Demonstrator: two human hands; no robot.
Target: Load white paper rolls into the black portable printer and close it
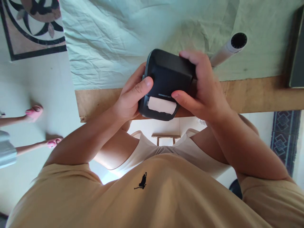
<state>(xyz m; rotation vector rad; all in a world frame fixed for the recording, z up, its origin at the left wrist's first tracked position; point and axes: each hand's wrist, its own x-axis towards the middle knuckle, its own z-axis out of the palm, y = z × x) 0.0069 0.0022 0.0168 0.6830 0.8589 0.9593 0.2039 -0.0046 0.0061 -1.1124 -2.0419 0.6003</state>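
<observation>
Basically both hands grip the black label printer (167, 80) above the wooden table edge (261, 95), left hand (129, 98) wrapped on one side, right hand (201, 87) on the other, paper slot end with the white label (162, 105) pointing toward the person's chest, long axis running chest-to-table.

— Where is there room on the counter (261, 95)?

— The wrinkled green cloth (114, 47) to the left lies bare. To the right, a white tube (225, 50) lies tilted just beside the right hand (201, 88), and a dark slab (298, 53) blocks the far right edge.
</observation>
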